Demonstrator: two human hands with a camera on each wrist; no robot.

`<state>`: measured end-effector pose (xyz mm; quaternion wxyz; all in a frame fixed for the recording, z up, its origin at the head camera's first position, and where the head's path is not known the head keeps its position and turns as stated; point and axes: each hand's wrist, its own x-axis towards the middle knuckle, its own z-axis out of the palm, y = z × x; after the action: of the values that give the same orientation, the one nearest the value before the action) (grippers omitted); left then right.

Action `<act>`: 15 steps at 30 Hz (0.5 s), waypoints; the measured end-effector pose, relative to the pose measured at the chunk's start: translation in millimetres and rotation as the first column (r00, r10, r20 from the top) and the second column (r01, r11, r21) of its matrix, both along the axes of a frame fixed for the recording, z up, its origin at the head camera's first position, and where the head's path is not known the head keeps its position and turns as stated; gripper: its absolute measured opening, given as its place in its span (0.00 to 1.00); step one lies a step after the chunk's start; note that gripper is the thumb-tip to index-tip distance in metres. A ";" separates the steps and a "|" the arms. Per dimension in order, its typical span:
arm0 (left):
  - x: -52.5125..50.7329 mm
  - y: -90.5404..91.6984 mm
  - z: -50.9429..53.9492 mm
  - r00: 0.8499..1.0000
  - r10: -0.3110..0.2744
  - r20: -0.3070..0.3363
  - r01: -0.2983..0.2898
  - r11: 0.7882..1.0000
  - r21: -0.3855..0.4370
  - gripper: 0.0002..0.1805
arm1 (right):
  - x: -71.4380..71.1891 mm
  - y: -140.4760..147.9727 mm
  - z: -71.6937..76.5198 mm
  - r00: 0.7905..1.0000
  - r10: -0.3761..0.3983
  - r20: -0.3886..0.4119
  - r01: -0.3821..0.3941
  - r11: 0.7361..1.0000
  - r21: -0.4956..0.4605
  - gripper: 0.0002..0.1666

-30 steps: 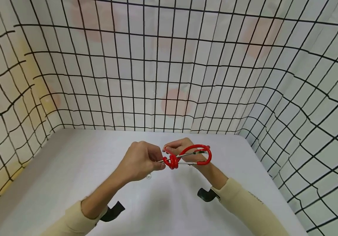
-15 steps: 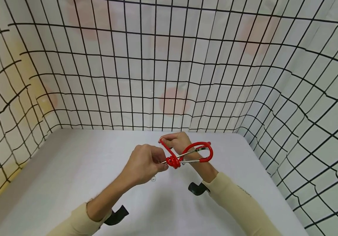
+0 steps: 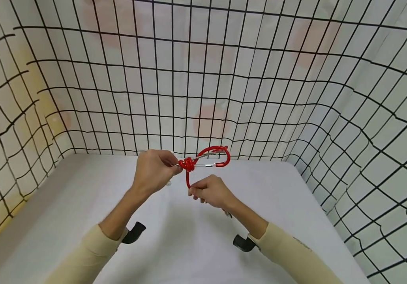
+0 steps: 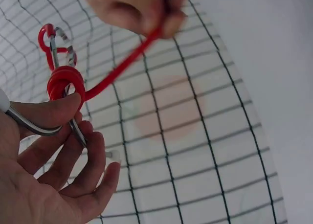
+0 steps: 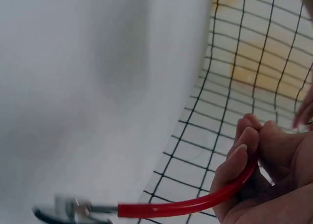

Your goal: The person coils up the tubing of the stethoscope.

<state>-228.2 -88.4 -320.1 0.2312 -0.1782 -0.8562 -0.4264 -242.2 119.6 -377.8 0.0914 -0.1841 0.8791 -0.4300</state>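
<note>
A stethoscope (image 3: 188,164) with red tubing and silver ear tubes is held up above the table. My left hand (image 3: 155,169) grips the ear tubes near their ends, with the thumb against the wound part. Several turns of red tubing (image 4: 66,82) wrap round the metal tubes just past that thumb. White ear tips (image 4: 113,156) show beside the left hand. My right hand (image 3: 213,192) pinches the free tubing below the wrap, drawing it straight. Beyond its fingers the tubing runs on to the chest piece (image 5: 73,209), which is blurred and partly cut off in the right wrist view.
A white table (image 3: 175,244) lies under both hands. Black grid netting (image 3: 203,98) stands round its back and sides, with a pale wall behind. A black wrist mount (image 3: 134,232) sticks out from each beige sleeve (image 3: 89,252).
My right hand has come from behind the stethoscope to its near side, bringing the free tubing round and down. My left hand and the stethoscope have shifted left and away from me.
</note>
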 end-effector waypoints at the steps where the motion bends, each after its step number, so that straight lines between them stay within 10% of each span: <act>1: -3.9 -3.2 -2.0 1.000 0.017 -0.002 -0.017 1.000 -0.008 0.03 | 4.0 -0.9 2.6 1.000 0.015 -0.005 -0.015 1.000 0.018 0.11; 15: -32.1 -35.5 -29.4 0.975 0.216 0.055 -0.213 0.976 -0.052 0.06 | 38.0 -8.3 31.6 0.987 -0.003 -0.158 0.002 1.000 -0.008 0.11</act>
<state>-260.2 -123.9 -349.6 0.2460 -0.0770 -0.8865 -0.3843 -204.2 111.3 -346.2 0.0201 -0.2169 0.8820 -0.4178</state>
